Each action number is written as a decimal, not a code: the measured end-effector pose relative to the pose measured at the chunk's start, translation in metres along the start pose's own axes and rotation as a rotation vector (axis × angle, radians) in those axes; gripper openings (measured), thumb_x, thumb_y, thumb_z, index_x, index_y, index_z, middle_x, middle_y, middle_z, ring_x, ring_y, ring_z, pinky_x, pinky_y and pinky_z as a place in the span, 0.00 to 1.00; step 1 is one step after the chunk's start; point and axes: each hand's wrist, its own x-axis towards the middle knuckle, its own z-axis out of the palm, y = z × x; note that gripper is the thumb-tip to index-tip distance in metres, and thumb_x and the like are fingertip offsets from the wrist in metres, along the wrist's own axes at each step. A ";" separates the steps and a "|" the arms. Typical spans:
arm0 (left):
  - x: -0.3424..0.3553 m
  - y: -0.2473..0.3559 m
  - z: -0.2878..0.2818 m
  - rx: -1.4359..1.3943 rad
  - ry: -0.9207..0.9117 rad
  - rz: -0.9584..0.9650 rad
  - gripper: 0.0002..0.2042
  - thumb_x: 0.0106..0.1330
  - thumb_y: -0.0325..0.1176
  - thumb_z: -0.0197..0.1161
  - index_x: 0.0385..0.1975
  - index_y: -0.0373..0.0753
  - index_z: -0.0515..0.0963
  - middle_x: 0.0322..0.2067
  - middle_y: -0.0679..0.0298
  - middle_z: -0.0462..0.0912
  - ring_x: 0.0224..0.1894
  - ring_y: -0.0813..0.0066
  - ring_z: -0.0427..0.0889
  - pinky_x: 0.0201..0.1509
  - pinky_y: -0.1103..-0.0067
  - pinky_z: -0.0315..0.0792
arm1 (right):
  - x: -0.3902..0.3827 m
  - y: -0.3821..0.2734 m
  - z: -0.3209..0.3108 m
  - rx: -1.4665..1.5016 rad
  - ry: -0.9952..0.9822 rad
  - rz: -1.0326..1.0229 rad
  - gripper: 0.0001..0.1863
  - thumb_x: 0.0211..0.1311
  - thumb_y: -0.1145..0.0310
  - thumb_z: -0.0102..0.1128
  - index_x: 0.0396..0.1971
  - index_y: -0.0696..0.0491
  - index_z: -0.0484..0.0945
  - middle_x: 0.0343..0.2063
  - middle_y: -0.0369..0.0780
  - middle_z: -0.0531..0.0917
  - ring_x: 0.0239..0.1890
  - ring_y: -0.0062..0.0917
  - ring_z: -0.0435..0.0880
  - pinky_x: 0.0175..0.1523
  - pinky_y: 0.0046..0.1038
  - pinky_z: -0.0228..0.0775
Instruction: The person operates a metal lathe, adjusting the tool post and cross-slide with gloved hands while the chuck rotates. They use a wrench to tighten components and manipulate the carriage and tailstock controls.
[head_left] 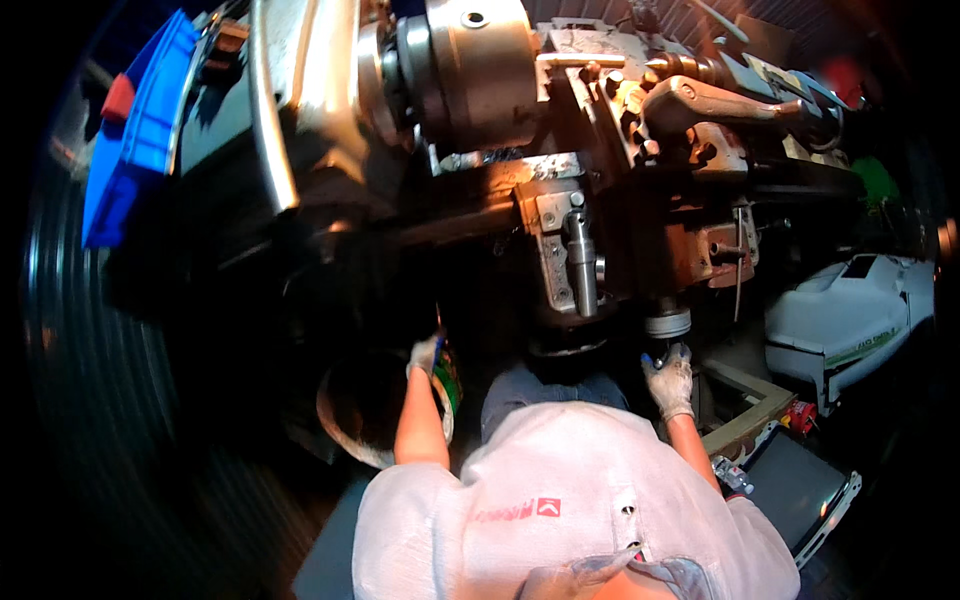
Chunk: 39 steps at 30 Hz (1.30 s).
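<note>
My right hand [669, 380], in a light glove, closes around the dark crank handle just below the pale ringed dial [668, 324] of the lathe. My left hand [425, 356], gloved too, is closed beside the rim of a bucket [345, 440]. A thin tip shows above its fingers, but what it holds is too dark to name. In front of me stands the metal lathe, with its large round chuck [485, 75] at the top. To the chuck's right is the tool post with a thick lever handle [725, 103]. A shiny stepped metal cylinder [581, 265] stands on the carriage between my hands.
At the far left a blue plastic bin [145, 140] hangs by a corrugated wall. On the right are a white case [850, 315], a wooden frame [745, 410], a clear bottle [733, 474] and a dark flat panel [795, 480]. Deep shadow hides much below the lathe.
</note>
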 end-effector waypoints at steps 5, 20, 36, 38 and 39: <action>0.094 -0.093 0.034 -0.407 -0.158 -0.247 0.21 0.62 0.53 0.63 0.37 0.38 0.83 0.27 0.60 0.81 0.27 0.66 0.79 0.33 0.68 0.72 | 0.012 -0.008 -0.007 -0.035 0.023 -0.071 0.43 0.56 0.44 0.61 0.61 0.64 0.63 0.63 0.60 0.62 0.60 0.53 0.70 0.63 0.41 0.65; 0.021 -0.032 0.015 -0.303 -0.013 0.009 0.21 0.65 0.54 0.59 0.40 0.40 0.80 0.35 0.58 0.83 0.35 0.60 0.83 0.38 0.65 0.79 | 0.001 -0.011 -0.007 0.010 -0.059 -0.039 0.46 0.58 0.44 0.61 0.62 0.69 0.60 0.62 0.62 0.63 0.64 0.53 0.63 0.69 0.41 0.56; -0.054 0.097 0.004 -0.639 0.017 0.004 0.13 0.66 0.46 0.57 0.21 0.49 0.72 0.14 0.69 0.69 0.11 0.78 0.62 0.15 0.78 0.57 | 0.000 -0.004 -0.003 0.079 0.070 -0.042 0.41 0.53 0.49 0.66 0.59 0.62 0.63 0.61 0.61 0.62 0.53 0.55 0.75 0.56 0.46 0.70; -0.051 0.094 0.001 -0.618 0.022 -0.022 0.14 0.66 0.47 0.56 0.21 0.49 0.72 0.14 0.69 0.68 0.11 0.78 0.61 0.15 0.78 0.57 | -0.002 -0.008 -0.005 0.091 0.067 -0.033 0.40 0.53 0.50 0.66 0.59 0.62 0.64 0.61 0.61 0.63 0.53 0.55 0.74 0.56 0.45 0.70; -0.049 0.093 0.000 -0.608 0.025 -0.035 0.14 0.66 0.47 0.56 0.21 0.50 0.71 0.14 0.69 0.67 0.11 0.78 0.61 0.15 0.78 0.57 | -0.003 -0.008 -0.003 0.092 0.081 -0.039 0.40 0.53 0.50 0.66 0.58 0.63 0.64 0.61 0.61 0.64 0.55 0.54 0.73 0.57 0.44 0.69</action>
